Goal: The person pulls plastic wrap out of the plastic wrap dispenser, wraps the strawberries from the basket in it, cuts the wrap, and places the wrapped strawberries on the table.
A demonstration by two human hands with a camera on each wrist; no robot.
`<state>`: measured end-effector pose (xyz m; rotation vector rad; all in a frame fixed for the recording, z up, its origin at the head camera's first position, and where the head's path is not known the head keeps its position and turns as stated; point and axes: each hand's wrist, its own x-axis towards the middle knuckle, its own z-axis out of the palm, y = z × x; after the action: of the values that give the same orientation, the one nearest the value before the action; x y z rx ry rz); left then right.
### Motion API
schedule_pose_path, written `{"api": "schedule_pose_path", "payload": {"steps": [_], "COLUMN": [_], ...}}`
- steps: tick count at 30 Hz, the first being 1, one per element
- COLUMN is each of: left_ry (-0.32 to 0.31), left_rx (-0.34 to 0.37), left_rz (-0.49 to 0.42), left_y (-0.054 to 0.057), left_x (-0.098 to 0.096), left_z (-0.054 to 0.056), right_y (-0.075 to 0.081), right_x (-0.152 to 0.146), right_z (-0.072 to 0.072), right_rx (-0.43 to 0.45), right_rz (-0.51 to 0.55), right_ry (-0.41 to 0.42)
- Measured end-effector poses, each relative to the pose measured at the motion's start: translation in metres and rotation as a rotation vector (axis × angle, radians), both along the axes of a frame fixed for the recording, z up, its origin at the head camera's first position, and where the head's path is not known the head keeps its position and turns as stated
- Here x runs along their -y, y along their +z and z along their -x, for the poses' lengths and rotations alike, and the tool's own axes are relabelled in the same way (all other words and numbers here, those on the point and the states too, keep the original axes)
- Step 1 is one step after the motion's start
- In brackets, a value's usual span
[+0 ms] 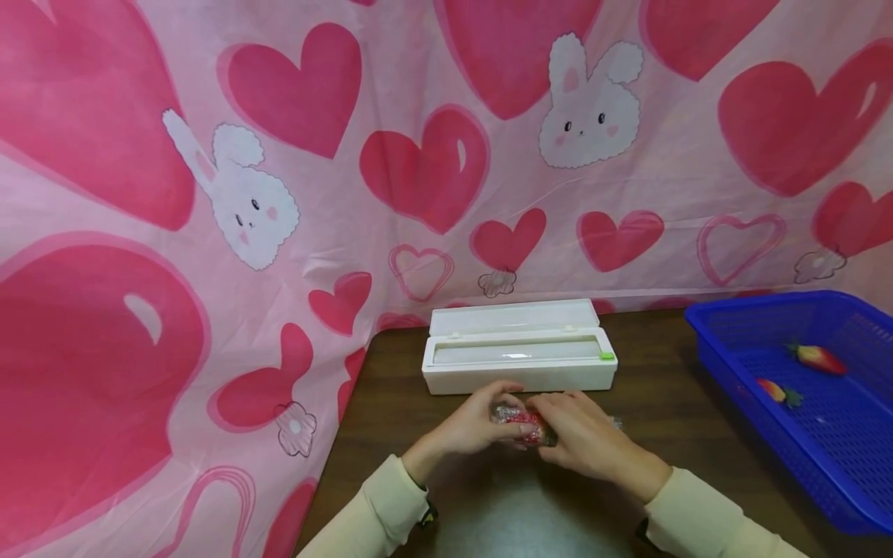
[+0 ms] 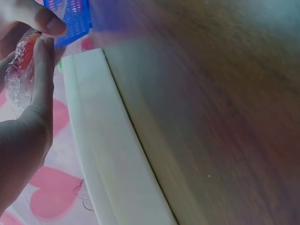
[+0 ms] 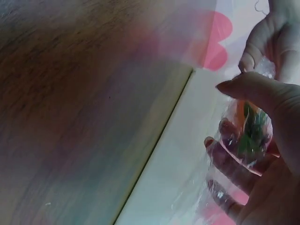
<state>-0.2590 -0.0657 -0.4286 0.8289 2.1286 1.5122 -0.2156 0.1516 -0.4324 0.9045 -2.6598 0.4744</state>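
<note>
A red strawberry (image 1: 528,427) wrapped in clear cling film is held between both hands above the table. My left hand (image 1: 480,422) grips its red end with curled fingers and thumb. My right hand (image 1: 584,435) holds the leafy end; green leaves (image 3: 252,126) show through the film in the right wrist view. Loose cling film (image 3: 199,194) trails past the right fingers there. Just beyond the hands stands a white cling film box (image 1: 519,380), its lid (image 1: 515,316) raised and a film roll (image 1: 516,353) inside.
At the right stands a blue plastic basket (image 1: 760,434) with two strawberries, one farther back (image 1: 820,359) and one nearer (image 1: 773,390). A pink heart-and-rabbit cloth (image 1: 418,70) hangs behind and left of the brown wooden table (image 1: 670,387).
</note>
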Motion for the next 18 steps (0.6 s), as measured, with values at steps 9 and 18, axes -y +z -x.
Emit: {"api": "schedule_pose_path", "payload": {"steps": [9, 18], "left_ry": [-0.024, -0.021], "left_rx": [0.243, 0.253], "left_rz": [-0.049, -0.083], "left_y": [-0.0056, -0.0059], "left_x": [0.0039, 0.0059], "left_z": [0.002, 0.0004], "right_y": [0.0027, 0.0024], "right_x": [-0.0049, -0.0107], "right_z": [0.0031, 0.0034], "right_rx": [0.055, 0.098], "right_rz": [0.06, 0.101], "right_ry": [0.041, 0.093]}}
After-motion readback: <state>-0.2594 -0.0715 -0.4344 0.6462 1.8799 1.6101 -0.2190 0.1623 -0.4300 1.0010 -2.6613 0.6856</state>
